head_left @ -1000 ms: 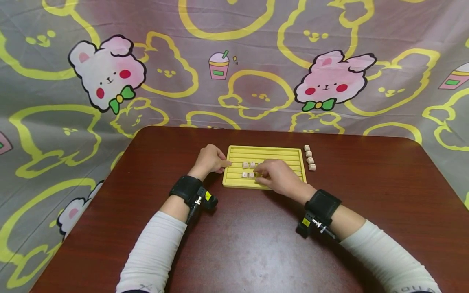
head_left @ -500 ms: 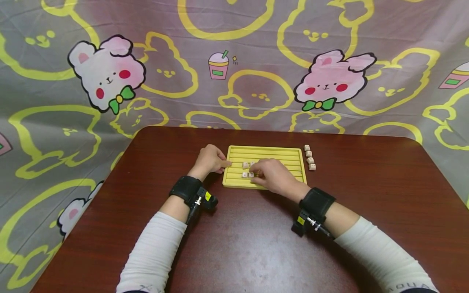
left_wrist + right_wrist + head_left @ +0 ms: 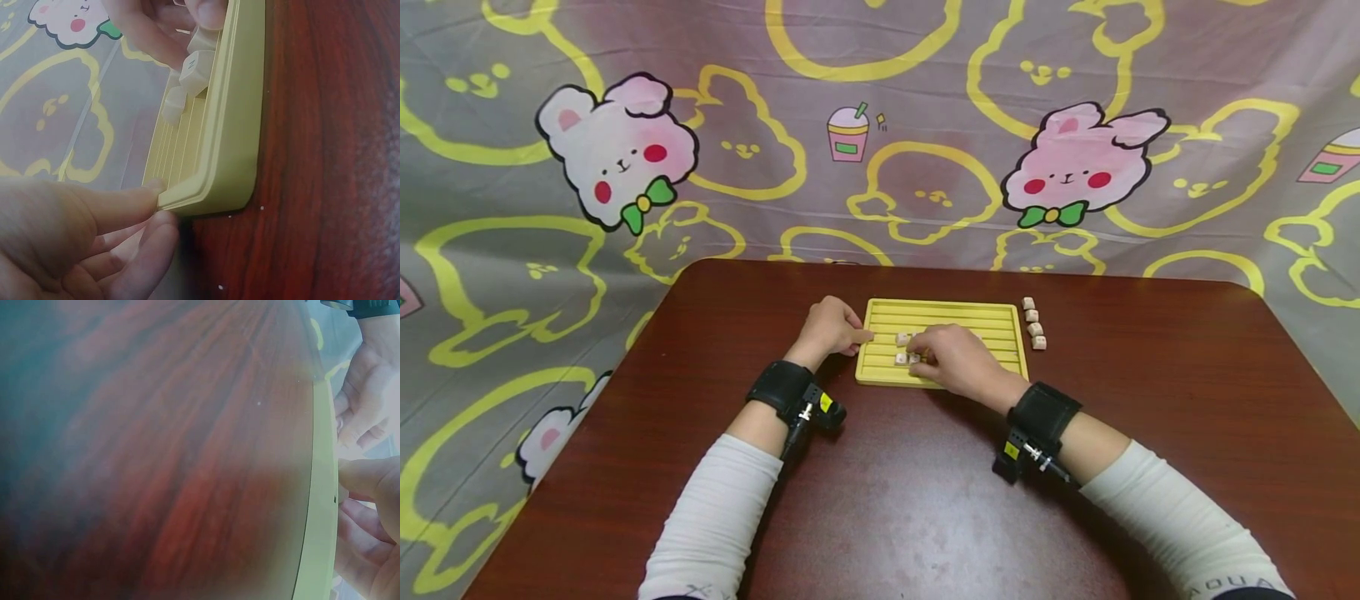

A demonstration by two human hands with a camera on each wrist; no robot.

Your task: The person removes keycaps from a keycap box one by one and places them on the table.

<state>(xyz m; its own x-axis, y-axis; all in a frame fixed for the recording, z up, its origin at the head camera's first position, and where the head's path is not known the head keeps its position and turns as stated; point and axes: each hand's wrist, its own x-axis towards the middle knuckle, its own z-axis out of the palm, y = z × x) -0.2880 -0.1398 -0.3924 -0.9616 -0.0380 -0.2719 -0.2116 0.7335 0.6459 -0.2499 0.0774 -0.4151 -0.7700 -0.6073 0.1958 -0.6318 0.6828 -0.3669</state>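
Reddish-brown tabletop (image 3: pixel 917 492) stretches before a grey cloth (image 3: pixel 940 108) printed with rabbits and yellow outlines. Toward its far side lies a ridged yellow tray (image 3: pixel 943 310). Small pale tiles (image 3: pixel 901 359) sit on the tray in two rows, left of its middle; one near-row tile bears an N. The left hand (image 3: pixel 831 325) pinches the tray's left edge between thumb and finger. The right hand (image 3: pixel 962 358) reaches over the tray from the right, fingers narrow about the tiles; whether it grips one I cannot tell. Just right of the tray, four more tiles (image 3: pixel 1035 329) line up near to far. Black straps (image 3: pixel 781 392) circle both wrists below white sleeves (image 3: pixel 715 517).
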